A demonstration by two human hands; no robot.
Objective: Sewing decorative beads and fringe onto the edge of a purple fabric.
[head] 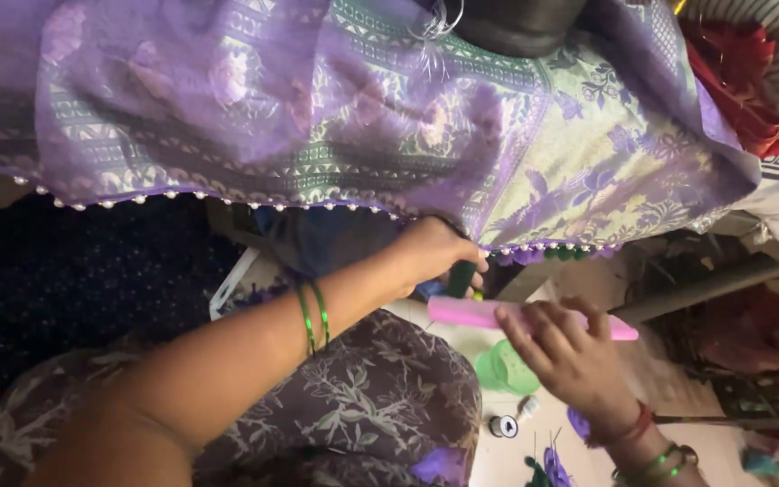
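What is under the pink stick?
Under the pink stick sits a green cup. The right hand covers part of it, so its inside can't be seen.

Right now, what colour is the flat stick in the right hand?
Pink. The flat stick lies across the right hand fingers; the head view, the only one, shows it clearly.

Dark speckled floor [92, 271] left, cluttered pale floor [516, 460] right.

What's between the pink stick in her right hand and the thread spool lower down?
In the head view, a green plastic cup lies between the pink stick and the thread spool.
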